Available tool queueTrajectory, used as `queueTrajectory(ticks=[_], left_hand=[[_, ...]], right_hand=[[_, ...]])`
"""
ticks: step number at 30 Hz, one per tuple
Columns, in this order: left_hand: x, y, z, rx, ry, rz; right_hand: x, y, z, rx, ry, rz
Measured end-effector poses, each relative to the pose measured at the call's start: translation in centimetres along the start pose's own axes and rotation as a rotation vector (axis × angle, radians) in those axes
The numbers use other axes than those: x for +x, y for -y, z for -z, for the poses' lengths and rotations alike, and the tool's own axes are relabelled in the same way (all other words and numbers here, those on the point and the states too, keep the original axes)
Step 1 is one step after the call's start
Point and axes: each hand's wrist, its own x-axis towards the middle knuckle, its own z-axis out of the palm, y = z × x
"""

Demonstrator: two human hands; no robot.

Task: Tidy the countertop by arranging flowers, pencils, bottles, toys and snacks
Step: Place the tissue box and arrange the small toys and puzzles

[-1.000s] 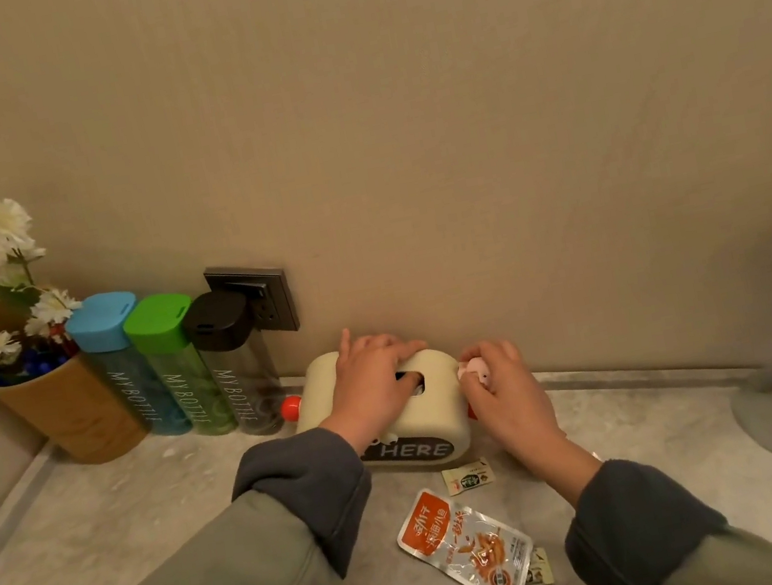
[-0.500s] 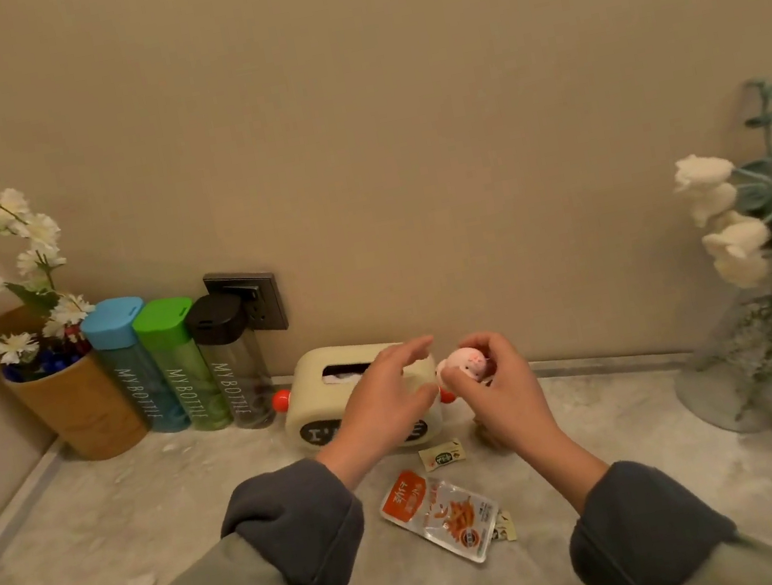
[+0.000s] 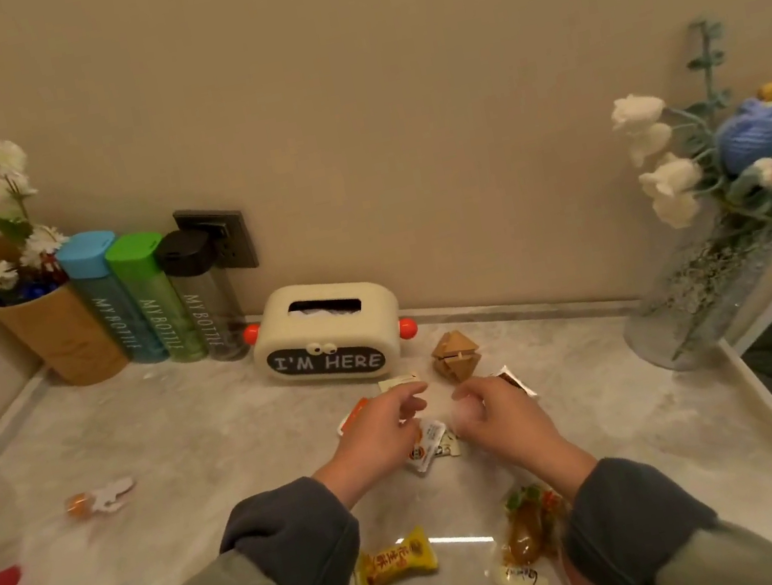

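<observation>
Bottles [image 3: 146, 303] ranked beside the tissue box [image 3: 327, 336]; snacks [image 3: 395, 561] lie loose before it. Left hand [image 3: 374, 441] grip spread; right hand [image 3: 504, 418] grip blurred beyond telling.

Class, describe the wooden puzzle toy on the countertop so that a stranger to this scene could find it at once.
Find the cream tissue box lettered "I'M HERE" against the back wall. Just right of its front, on the marble countertop, sits the wooden puzzle toy. Unlike the flat printed snack packets nearby, it is a faceted block of bare wood.
</observation>
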Motion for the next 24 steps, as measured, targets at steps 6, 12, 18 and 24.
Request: queueTrajectory(ticks=[6, 12, 18, 24], left_hand=[[-2.4, -0.4, -0.3, -0.077, -0.068, 0.029], [-7.1, 0.6, 0.8, -0.177, -0.222, 0.085], [-13.7, 3.0, 1.7, -0.205, -0.415, 0.171], [-19.6, 6.5, 4.8, -0.201, -0.684, 0.278]], right_hand=[[-0.7, -0.3, -0.2, -0.06, -0.015, 0.029], [-3.1, 2.8, -0.2, 0.042, -0.118, 0.314], [-5.8, 7.4, -3.4, 0.115, 0.133, 0.527], [-7.0, 12.0, -7.0, 0.143, 0.315, 0.612]])
